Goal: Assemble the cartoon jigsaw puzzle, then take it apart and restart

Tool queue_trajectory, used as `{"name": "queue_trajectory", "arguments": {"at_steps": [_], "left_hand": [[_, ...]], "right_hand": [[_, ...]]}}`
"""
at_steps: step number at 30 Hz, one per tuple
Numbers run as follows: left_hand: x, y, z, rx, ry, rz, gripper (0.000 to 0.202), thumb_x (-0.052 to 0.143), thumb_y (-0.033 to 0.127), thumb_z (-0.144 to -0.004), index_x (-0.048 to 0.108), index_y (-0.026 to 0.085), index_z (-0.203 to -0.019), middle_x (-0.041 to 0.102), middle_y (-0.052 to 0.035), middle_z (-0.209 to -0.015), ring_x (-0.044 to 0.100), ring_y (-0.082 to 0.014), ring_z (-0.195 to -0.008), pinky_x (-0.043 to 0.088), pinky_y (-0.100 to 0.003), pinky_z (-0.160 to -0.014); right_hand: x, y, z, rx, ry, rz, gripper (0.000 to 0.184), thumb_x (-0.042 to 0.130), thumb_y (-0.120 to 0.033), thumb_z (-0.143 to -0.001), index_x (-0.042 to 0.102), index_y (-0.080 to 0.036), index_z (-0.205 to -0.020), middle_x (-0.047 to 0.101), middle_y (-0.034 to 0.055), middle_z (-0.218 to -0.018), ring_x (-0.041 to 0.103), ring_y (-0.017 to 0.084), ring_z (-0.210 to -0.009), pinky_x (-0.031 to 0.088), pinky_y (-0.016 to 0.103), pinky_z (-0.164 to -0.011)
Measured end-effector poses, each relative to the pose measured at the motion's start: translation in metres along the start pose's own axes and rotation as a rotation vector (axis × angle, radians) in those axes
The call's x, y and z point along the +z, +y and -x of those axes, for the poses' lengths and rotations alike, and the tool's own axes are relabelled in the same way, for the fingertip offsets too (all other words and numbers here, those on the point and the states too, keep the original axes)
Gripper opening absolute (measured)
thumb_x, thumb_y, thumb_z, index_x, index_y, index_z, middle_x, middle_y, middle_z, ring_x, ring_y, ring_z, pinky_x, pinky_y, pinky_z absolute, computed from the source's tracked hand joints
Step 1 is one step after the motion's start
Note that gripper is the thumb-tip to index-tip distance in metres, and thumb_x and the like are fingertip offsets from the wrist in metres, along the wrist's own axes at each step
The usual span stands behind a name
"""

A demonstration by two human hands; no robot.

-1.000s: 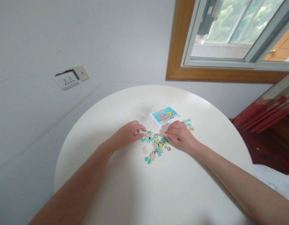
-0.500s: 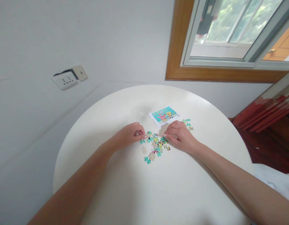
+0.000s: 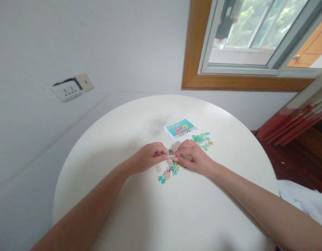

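My left hand (image 3: 152, 156) and my right hand (image 3: 193, 157) meet over a loose pile of jigsaw pieces (image 3: 173, 169). Both are closed, thumbs against forefingers, with a beige jigsaw piece (image 3: 170, 161) between the two sets of fingertips. Whether each hand grips its own piece is hard to see at this size. Teal, yellow, pink and beige pieces show below the fingers; part of the pile is hidden by the hands. Beyond my right hand lies a second cluster of mostly teal pieces (image 3: 201, 139).
A cartoon picture card (image 3: 182, 128) lies flat behind the hands on the round white table (image 3: 145, 216). The wall carries a socket (image 3: 68, 91) at left. A wood-framed window (image 3: 244, 83) and a red curtain (image 3: 288, 129) are at right.
My hands have come together over the pile from either side. My right hand has moved left and nearer, uncovering more of the teal cluster. The view has shifted slightly.
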State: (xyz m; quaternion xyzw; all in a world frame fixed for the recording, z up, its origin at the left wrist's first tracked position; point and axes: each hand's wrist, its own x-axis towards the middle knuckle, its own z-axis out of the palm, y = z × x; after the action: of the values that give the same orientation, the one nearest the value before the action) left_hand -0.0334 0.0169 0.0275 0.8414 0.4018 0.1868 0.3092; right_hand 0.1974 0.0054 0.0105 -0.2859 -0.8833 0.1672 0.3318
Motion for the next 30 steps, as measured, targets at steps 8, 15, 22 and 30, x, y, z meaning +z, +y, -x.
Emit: {"name": "queue_trajectory", "arguments": {"at_steps": [8,15,22,30], "left_hand": [[0.001,0.002,-0.001,0.058,-0.011,0.001,0.029,0.047,0.035,-0.09,0.065,0.016,-0.078,0.056,-0.001,-0.075,0.053,-0.0127,-0.068,0.038,-0.024,-0.065],[0.006,0.007,0.0,0.043,0.0,0.009,0.026,0.049,0.035,-0.089,0.06,0.016,-0.075,0.05,0.0008,-0.071,0.048,-0.0118,-0.064,0.036,-0.024,-0.061],[0.007,0.007,0.001,0.064,-0.04,0.089,0.021,0.055,0.036,-0.087,0.056,0.017,-0.078,0.047,0.0025,-0.072,0.045,-0.011,-0.064,0.036,-0.022,-0.059],[0.003,0.006,0.001,0.074,0.014,-0.013,0.021,0.054,0.033,-0.088,0.063,0.017,-0.078,0.05,0.0025,-0.069,0.046,-0.0105,-0.062,0.035,-0.022,-0.059]], "right_hand": [[0.001,0.007,0.001,0.045,-0.003,-0.082,0.014,0.059,-0.027,-0.09,0.071,-0.021,-0.089,0.071,0.0032,-0.084,0.061,0.017,-0.085,0.043,0.034,-0.084],[0.0,-0.003,-0.002,0.1,0.012,-0.061,0.006,0.066,-0.025,-0.084,0.068,-0.021,-0.087,0.07,0.0011,-0.08,0.062,0.016,-0.082,0.043,0.033,-0.082],[0.002,-0.001,0.0,0.148,0.055,-0.089,0.01,0.061,-0.024,-0.088,0.067,-0.02,-0.081,0.067,0.0008,-0.076,0.059,0.015,-0.08,0.043,0.031,-0.081],[-0.002,0.005,-0.002,0.129,0.161,-0.1,0.015,0.061,-0.027,-0.088,0.074,-0.022,-0.084,0.071,0.0026,-0.076,0.062,0.016,-0.078,0.045,0.031,-0.076]]}}
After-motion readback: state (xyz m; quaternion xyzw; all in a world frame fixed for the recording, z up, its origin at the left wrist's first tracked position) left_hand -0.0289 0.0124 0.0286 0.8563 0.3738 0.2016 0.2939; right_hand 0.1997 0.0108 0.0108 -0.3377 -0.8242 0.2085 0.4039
